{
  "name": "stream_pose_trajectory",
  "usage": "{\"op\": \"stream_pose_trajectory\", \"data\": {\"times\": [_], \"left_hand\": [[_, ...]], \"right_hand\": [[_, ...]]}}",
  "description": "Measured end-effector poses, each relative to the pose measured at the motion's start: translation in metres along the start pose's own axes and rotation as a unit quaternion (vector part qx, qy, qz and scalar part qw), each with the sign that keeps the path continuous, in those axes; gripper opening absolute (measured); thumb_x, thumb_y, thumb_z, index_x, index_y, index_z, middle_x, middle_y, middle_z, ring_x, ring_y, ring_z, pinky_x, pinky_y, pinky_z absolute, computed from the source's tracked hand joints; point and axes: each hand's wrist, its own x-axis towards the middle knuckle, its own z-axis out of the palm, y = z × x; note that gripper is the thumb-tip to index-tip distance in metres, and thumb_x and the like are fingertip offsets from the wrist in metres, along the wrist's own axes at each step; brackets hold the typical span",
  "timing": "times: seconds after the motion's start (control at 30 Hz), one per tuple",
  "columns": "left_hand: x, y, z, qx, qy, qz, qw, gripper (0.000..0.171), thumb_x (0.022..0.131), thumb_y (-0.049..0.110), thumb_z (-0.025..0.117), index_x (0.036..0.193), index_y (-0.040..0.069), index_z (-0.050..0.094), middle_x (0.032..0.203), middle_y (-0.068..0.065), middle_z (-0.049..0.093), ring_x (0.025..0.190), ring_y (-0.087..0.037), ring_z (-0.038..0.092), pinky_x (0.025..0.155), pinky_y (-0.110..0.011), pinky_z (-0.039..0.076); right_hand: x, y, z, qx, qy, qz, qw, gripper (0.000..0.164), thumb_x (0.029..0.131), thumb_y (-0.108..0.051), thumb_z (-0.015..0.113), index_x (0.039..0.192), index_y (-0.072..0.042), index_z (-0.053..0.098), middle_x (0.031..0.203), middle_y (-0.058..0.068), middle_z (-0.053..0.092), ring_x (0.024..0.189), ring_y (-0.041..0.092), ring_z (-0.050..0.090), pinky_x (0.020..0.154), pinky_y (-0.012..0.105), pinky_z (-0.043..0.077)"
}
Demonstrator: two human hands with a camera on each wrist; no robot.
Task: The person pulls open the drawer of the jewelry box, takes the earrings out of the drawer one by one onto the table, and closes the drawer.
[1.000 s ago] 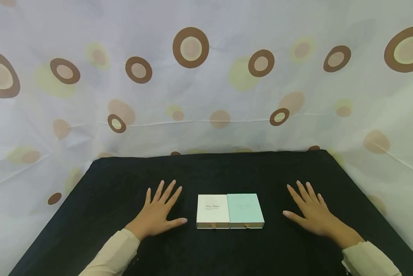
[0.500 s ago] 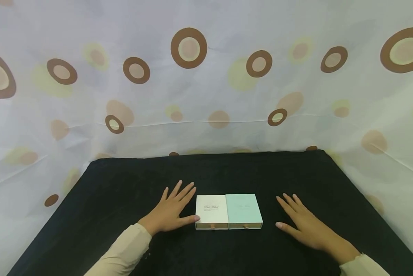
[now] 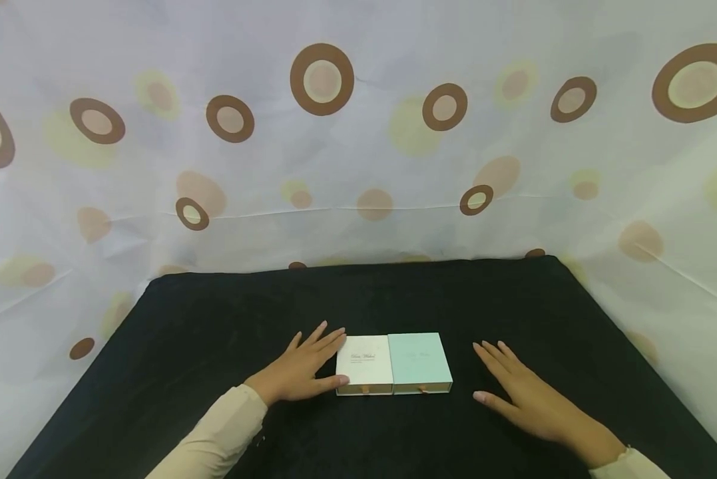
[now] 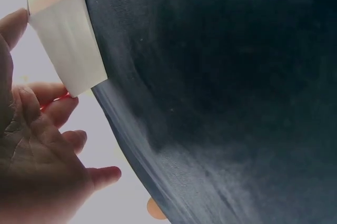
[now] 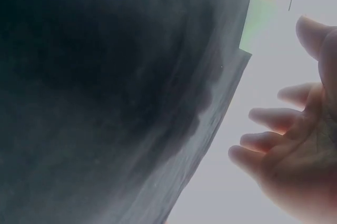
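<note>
The white box [image 3: 364,364] is set flat on the cloth [image 3: 334,439], with the green box [image 3: 419,362] laid against it at three o'clock; small tabs [image 3: 365,389] are shown at six o'clock on both. At nine o'clock, the white box is bracketed by the left hand [image 3: 298,372]: the thumb is laid at the near corner, a fingertip at the far one, the fingers spread. Contact is suggested in the left wrist view, but how firmly cannot be made out. The right hand [image 3: 534,402] is held between three and four o'clock of the green box, apart from it, fingers straight, thumb wide, nothing gripped. The step in hand is judged to be the placing of the hands about the boxes, closer to done on the left. For the next move, a shift of the right hand toward nine o'clock would be called for if both sides are to be gripped. At twelve o'clock, the cloth is backed by a spotted curtain [image 3: 388,53].
</note>
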Motion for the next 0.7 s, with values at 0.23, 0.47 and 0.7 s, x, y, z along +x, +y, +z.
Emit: {"op": "stream_pose_trajectory", "data": {"times": [0.23, 0.47, 0.7], "left_hand": [[-0.001, -0.001, -0.001, -0.020, -0.009, -0.002, 0.9998, 0.079, 0.093, 0.058, 0.050, 0.153, 0.014, 0.024, 0.159, -0.001, 0.021, 0.148, -0.027, 0.007, 0.111, -0.066, 0.009], [-0.001, 0.000, -0.003, -0.031, -0.013, -0.010, 0.9994, 0.077, 0.093, 0.055, 0.052, 0.153, 0.015, 0.024, 0.159, 0.000, 0.022, 0.148, -0.027, 0.008, 0.111, -0.066, 0.010], [0.001, -0.002, 0.001, -0.037, -0.017, -0.014, 0.9991, 0.078, 0.093, 0.058, 0.050, 0.154, 0.017, 0.022, 0.160, 0.002, 0.019, 0.148, -0.025, 0.007, 0.111, -0.065, 0.009]], "right_hand": [[-0.002, -0.002, 0.003, -0.004, -0.001, -0.002, 1.000, 0.073, 0.094, -0.048, 0.055, 0.151, -0.010, 0.029, 0.154, 0.018, 0.028, 0.141, 0.048, 0.018, 0.103, 0.068, 0.025], [-0.003, -0.004, 0.005, -0.036, 0.005, -0.005, 0.999, 0.070, 0.094, -0.050, 0.054, 0.147, -0.007, 0.037, 0.148, 0.019, 0.038, 0.137, 0.047, 0.027, 0.102, 0.065, 0.031], [-0.004, -0.016, 0.005, -0.105, 0.021, -0.015, 0.994, 0.050, 0.093, -0.050, 0.057, 0.125, -0.011, 0.060, 0.120, 0.001, 0.057, 0.112, 0.024, 0.053, 0.090, 0.047, 0.047]]}}
